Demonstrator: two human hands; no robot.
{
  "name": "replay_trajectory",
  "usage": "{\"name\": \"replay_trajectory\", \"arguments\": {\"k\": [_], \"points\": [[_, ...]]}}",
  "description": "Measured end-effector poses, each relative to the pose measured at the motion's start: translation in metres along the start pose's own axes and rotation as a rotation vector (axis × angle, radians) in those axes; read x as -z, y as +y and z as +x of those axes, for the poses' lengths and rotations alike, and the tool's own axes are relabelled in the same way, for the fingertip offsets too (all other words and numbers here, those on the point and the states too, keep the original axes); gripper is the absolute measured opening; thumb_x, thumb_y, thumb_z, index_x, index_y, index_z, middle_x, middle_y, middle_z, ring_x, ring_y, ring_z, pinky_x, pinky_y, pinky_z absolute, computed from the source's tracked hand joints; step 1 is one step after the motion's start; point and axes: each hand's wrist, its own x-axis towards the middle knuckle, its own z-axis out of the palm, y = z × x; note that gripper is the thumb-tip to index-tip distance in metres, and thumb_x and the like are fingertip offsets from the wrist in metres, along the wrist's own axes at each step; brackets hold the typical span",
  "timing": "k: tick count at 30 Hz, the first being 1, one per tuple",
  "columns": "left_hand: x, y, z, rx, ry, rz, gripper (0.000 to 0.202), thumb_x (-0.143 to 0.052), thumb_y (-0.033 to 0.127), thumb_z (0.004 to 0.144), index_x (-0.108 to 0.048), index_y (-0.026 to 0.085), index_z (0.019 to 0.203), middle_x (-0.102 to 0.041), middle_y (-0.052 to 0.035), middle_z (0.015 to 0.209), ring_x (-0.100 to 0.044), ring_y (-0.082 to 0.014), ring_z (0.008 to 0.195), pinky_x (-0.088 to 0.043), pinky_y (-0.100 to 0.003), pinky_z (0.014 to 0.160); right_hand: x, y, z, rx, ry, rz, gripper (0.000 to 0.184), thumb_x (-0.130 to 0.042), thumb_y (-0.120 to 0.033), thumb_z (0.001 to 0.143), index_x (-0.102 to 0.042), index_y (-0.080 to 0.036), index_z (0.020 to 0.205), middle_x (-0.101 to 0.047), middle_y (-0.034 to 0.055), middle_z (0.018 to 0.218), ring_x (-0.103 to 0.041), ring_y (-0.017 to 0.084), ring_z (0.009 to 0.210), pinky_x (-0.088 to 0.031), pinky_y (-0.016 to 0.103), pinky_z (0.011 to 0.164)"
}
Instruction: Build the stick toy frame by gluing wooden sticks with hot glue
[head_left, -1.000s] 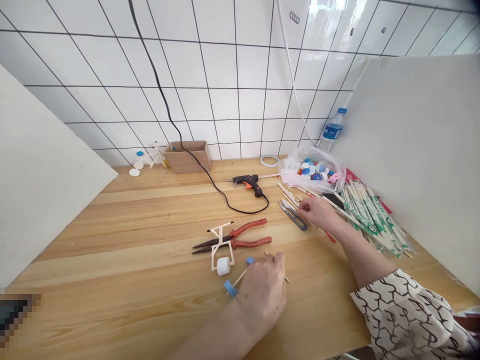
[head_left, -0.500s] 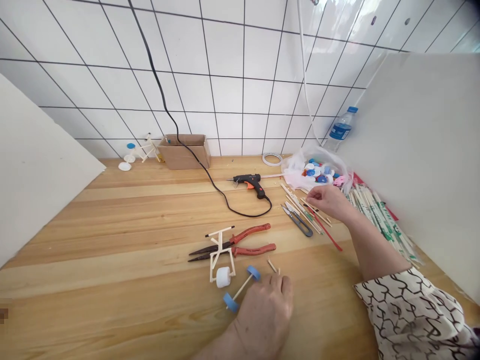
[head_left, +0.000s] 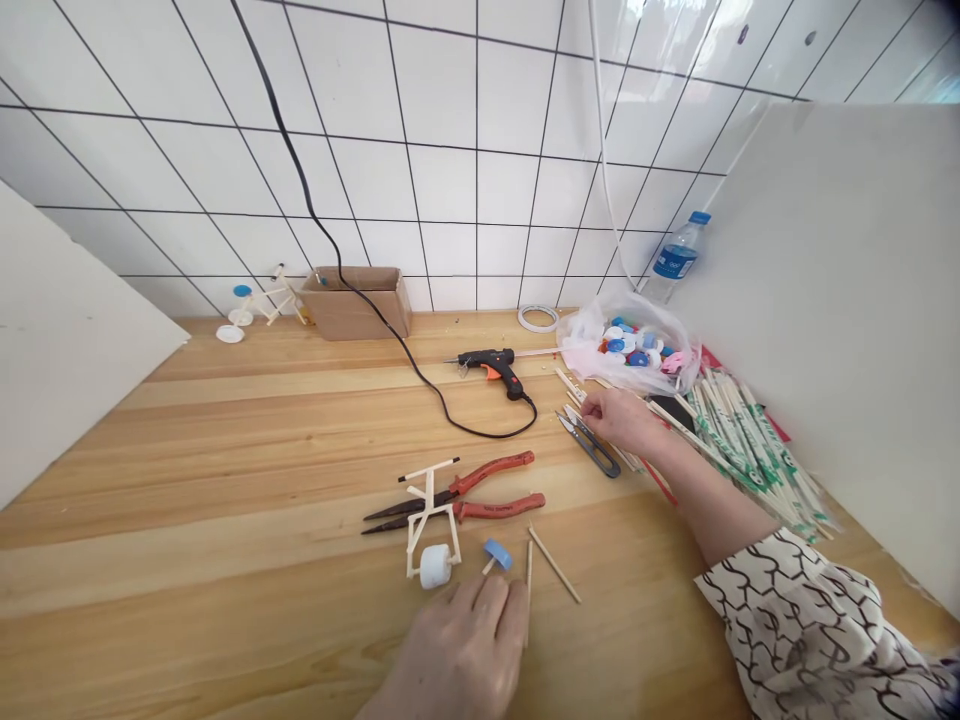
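The right sleeve [head_left: 817,630] is white to cream cloth, printed all over with thin, dark, wavy lines that curl and link into an open net. It is wide and loose, creased in soft folds, and its broad cuff [head_left: 742,572] ends partway along the forearm [head_left: 709,495]. The right hand [head_left: 616,415] and left hand [head_left: 465,645] are bare.

Two hands [head_left: 461,650] are showing. One pair of pliers [head_left: 499,508], one glue gun [head_left: 486,358], one pair of snips [head_left: 600,458], one tape roll [head_left: 538,329], one box [head_left: 356,315], one bag [head_left: 579,360] and one bottle [head_left: 677,262] are lying or standing about. Two stick frames [head_left: 430,488], two boards [head_left: 840,330] and two cords [head_left: 487,436] are showing. Beside the left hand, two loose sticks [head_left: 555,565] and one blue cap [head_left: 496,553] are lying. Wrapped chopsticks [head_left: 750,430] and bagged caps [head_left: 637,357] are overlapping too much to count.
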Motion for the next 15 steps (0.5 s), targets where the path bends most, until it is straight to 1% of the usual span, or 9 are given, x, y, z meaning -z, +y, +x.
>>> {"name": "replay_trajectory", "arguments": {"k": [3, 5, 8, 12, 15], "points": [[0.004, -0.008, -0.004, 0.006, 0.077, -0.007, 0.026, -0.036, 0.000, 0.075, -0.056, 0.015, 0.081, -0.054, -0.0024, 0.059, -0.053, -0.0156, 0.051, -0.041, -0.026, 0.048, 0.003, -0.009, -0.001, -0.036, 0.001, -0.044, 0.015, -0.053, -0.015, 0.072, -0.068, -0.018, 0.075, -0.070, 0.0059, 0.078, -0.062, 0.019, 0.074, -0.035, 0.025, 0.059], [0.005, -0.011, -0.004, 0.011, 0.110, -0.032, 0.025, -0.036, 0.001, 0.075, -0.056, 0.015, 0.082, -0.054, -0.0023, 0.059, -0.053, -0.0148, 0.050, -0.041, -0.026, 0.049, 0.003, -0.013, -0.001, -0.062, -0.003, -0.072, 0.015, -0.052, -0.015, 0.072, -0.067, -0.018, 0.074, -0.069, 0.0076, 0.078, -0.062, 0.021, 0.075, -0.035, 0.027, 0.059], [0.003, -0.013, -0.003, 0.001, 0.155, -0.093, 0.025, -0.036, 0.002, 0.078, -0.057, 0.014, 0.085, -0.054, -0.0024, 0.059, -0.051, -0.0143, 0.049, -0.039, -0.025, 0.045, 0.004, -0.017, -0.001, -0.096, -0.016, -0.100, 0.013, -0.052, -0.016, 0.072, -0.065, -0.017, 0.071, -0.068, 0.0089, 0.074, -0.061, 0.023, 0.073, -0.035, 0.027, 0.058], [0.001, -0.016, -0.007, 0.047, 0.118, -0.156, 0.024, -0.037, 0.004, 0.081, -0.058, 0.015, 0.086, -0.055, -0.0030, 0.061, -0.051, -0.0141, 0.052, -0.040, -0.025, 0.046, 0.009, -0.023, -0.004, -0.129, 0.008, -0.077, 0.011, -0.052, -0.018, 0.073, -0.062, -0.016, 0.067, -0.065, 0.0087, 0.071, -0.059, 0.020, 0.068, -0.034, 0.026, 0.056], [0.004, -0.019, -0.009, 0.092, 0.097, -0.210, 0.024, -0.039, 0.005, 0.083, -0.058, 0.014, 0.094, -0.057, -0.0031, 0.063, -0.051, -0.0140, 0.054, -0.040, -0.026, 0.049, 0.016, -0.027, -0.010, -0.106, 0.060, -0.005, 0.014, -0.047, -0.021, 0.078, -0.059, -0.015, 0.074, -0.064, 0.0071, 0.073, -0.055, 0.017, 0.066, -0.036, 0.025, 0.057]]}}
